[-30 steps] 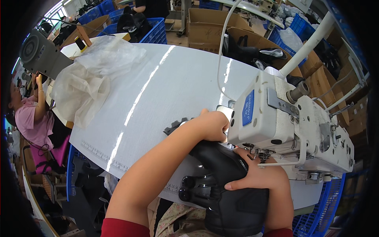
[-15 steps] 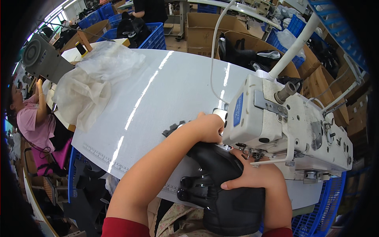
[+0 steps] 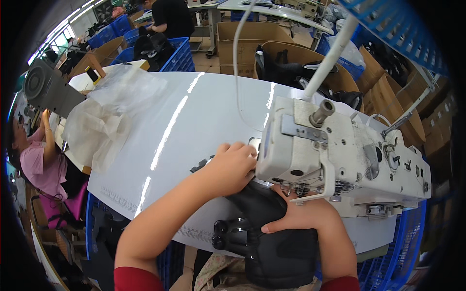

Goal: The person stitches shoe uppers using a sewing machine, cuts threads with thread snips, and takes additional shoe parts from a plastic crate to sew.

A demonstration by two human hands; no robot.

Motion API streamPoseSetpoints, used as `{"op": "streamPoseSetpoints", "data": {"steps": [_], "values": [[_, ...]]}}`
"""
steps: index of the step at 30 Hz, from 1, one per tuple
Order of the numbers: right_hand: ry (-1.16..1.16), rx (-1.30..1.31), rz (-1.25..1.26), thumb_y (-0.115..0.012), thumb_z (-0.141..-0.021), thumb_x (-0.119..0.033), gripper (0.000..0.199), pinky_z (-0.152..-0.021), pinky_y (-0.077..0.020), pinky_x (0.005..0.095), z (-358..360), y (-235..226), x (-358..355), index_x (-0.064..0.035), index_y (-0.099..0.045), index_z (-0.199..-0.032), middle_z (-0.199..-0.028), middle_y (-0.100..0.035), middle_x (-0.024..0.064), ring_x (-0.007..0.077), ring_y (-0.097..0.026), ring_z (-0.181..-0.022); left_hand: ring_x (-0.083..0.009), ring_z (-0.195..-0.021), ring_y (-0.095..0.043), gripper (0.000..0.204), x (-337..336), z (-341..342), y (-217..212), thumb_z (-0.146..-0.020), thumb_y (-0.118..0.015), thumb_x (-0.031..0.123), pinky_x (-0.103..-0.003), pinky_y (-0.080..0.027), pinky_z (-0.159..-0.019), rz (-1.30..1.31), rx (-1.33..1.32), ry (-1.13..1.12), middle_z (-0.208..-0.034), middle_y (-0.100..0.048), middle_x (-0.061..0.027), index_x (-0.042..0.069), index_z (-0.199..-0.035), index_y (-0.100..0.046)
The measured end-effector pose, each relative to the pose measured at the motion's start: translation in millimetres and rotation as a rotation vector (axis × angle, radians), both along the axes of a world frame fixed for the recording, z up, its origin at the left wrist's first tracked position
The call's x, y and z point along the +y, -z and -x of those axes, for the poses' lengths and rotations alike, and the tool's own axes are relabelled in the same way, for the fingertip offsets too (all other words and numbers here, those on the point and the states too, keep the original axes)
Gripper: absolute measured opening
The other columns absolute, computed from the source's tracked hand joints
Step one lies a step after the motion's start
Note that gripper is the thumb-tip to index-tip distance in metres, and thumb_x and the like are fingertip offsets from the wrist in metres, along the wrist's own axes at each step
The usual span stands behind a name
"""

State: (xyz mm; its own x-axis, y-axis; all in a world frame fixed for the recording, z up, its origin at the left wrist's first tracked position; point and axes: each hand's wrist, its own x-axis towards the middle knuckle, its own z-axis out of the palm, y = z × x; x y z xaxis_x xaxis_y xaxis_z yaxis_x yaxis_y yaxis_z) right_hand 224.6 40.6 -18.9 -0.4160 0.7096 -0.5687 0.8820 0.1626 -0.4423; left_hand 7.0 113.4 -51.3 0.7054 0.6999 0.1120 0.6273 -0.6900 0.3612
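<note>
A black padded glove [image 3: 281, 254] with shiny fingers lies at the table's near edge, partly under the head of a white sewing machine [image 3: 301, 140]. My right hand [image 3: 301, 213] grips it, the thumb across its top and the fingertips hidden beneath the machine head. At the glove's far end, close against the machine's left face, is my left hand [image 3: 233, 167]. Its fingers are curled and closed, but whatever they hold is hidden. A small dark jagged-edged piece [image 3: 200, 165] shows beside the left wrist.
The pale table [image 3: 194, 111] carries a crumpled translucent plastic bag [image 3: 99, 126] at its left. Cardboard boxes [image 3: 242, 39] and a blue crate [image 3: 177, 56] stand beyond. A person in pink [image 3: 41, 160] sits at the left; another in black [image 3: 172, 19] is behind.
The view has shifted, so the machine and glove appear farther left. My left hand's knuckles have lifted and its fingers show more. My right hand keeps its grip on the glove.
</note>
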Motion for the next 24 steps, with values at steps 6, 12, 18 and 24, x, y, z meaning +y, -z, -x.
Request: {"op": "streamPoseSetpoints", "data": {"steps": [6,12,18,24], "values": [[0.059,0.119,-0.063,-0.07,-0.058,-0.068,0.113,-0.106,-0.0379,0.0356,-2,4,-1,-0.0065,-0.032,-0.145,-0.139,-0.046,0.0225,0.035,-0.047,-0.126,-0.031,-0.113,-0.054,0.062,-17,18,-42,-0.065,-0.068,0.011,-0.043,-0.041,-0.094,0.383,0.008,0.388,-0.115,-0.06,-0.0142,0.006,-0.125,-0.054],[0.017,0.207,-0.077,-0.073,-0.061,-0.065,0.1,-0.102,-0.0409,0.0393,-6,-13,-1,-0.0058,-0.044,-0.137,-0.133,-0.051,0.0209,0.0353,-0.051,-0.12,-0.0333,-0.088,-0.065,0.064,-19,-5,-36,-0.062,-0.068,0.006,-0.041,-0.052,-0.075,0.253,0.123,0.437,-0.095,-0.066,-0.0152,0.003,-0.124,-0.055],[0.001,-0.019,-0.041,-0.057,-0.063,-0.08,0.098,-0.084,-0.0515,0.0355,-16,-20,-3,0.0067,-0.063,-0.109,-0.11,-0.065,0.0189,0.0291,-0.065,-0.101,-0.0322,-0.092,-0.064,0.061,-25,-4,-31,-0.064,-0.066,0.004,-0.04,-0.052,-0.076,0.272,0.204,0.331,-0.098,-0.066,-0.0135,0.008,-0.124,-0.057],[0.038,0.033,-0.068,-0.054,-0.068,-0.078,0.091,-0.083,-0.0511,0.0359,-19,-17,-5,0.0065,-0.064,-0.1,-0.102,-0.066,0.0189,0.0305,-0.065,-0.096,-0.032,-0.095,-0.064,0.064,-27,-8,-33,-0.064,-0.065,0.003,-0.04,-0.052,-0.078,0.311,0.297,0.291,-0.101,-0.066,-0.0127,0.01,-0.127,-0.056]]}}
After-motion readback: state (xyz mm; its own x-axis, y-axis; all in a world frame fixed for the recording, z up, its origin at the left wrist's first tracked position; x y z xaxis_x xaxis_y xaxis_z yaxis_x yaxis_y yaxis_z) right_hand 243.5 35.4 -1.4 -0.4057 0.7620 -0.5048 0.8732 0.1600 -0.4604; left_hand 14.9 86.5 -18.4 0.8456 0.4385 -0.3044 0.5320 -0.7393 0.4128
